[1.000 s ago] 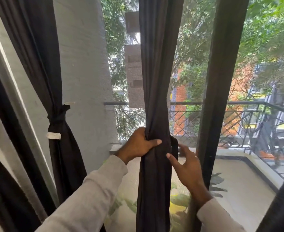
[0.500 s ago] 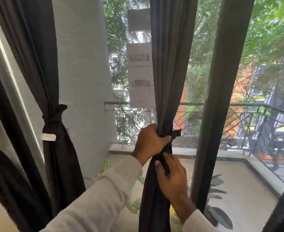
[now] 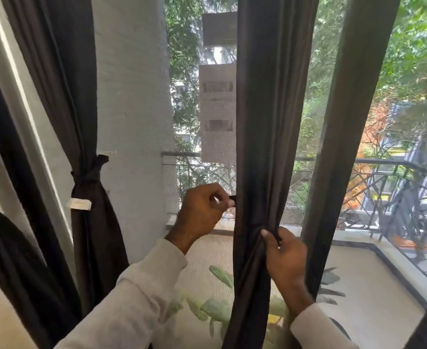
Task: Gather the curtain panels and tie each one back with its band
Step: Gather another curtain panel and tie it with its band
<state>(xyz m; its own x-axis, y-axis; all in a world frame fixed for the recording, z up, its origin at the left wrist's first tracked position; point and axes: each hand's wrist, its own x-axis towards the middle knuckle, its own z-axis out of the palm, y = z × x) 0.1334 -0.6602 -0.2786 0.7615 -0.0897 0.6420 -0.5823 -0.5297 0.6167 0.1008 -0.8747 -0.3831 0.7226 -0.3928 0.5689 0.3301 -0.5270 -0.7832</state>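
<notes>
A dark curtain panel [image 3: 270, 109] hangs gathered in the middle of the window. My left hand [image 3: 202, 210] is just left of it and pinches the end of its dark band [image 3: 233, 198], which sticks out from behind the panel's left edge. My right hand [image 3: 282, 255] grips the bunched folds and the band's other end on the panel's front, slightly lower. Most of the band is hidden behind the cloth. At the left, another dark panel [image 3: 91, 222] hangs tied back with its band [image 3: 89, 172] and carries a white tag [image 3: 79, 204].
A third tied dark panel [image 3: 11, 248] fills the far left. A dark window frame post [image 3: 345, 147] stands right of the held panel. Beyond the mesh are a grey wall [image 3: 131, 96], a balcony railing [image 3: 383, 172] and potted leaves [image 3: 215, 308] on the balcony floor.
My left hand let go of the gathered folds and moved left, pulling the band's end out past the panel's edge. My right hand shifted up and right to grip the bunched cloth.
</notes>
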